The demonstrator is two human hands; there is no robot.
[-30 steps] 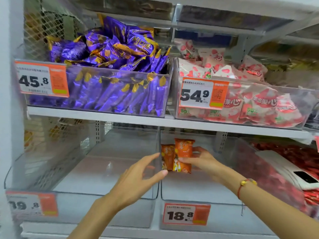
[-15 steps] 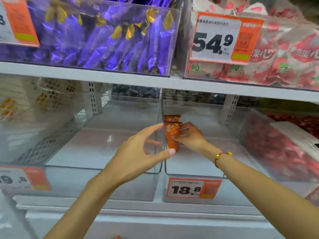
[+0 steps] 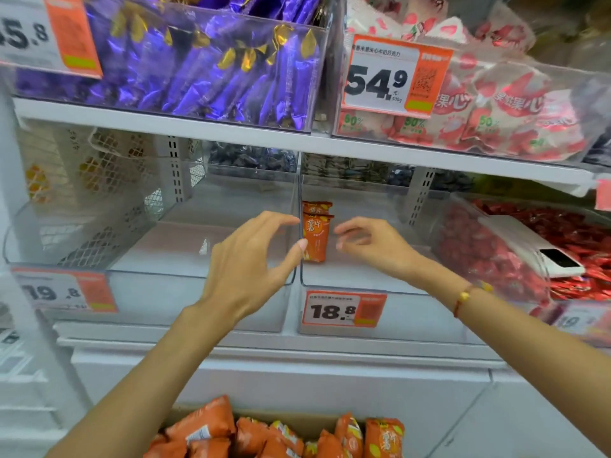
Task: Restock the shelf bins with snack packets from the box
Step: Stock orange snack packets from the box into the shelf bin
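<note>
Here, two orange snack packets (image 3: 315, 238) stand upright in a clear shelf bin (image 3: 363, 279). The left hand (image 3: 246, 259) and right hand (image 3: 372, 241) flank them, fingers spread loosely, holding nothing.

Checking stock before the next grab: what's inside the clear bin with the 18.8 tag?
Inside the clear bin two orange snack packets stand upright against its left wall, one behind the other. The rear packet is mostly covered by the front one. The rest of the floor looks bare, though the right hand hides a patch.

two packets (image 3: 315, 236) upright in bin (image 3: 357, 279), hands either side, box of packets (image 3: 297, 421) below shelf
</note>
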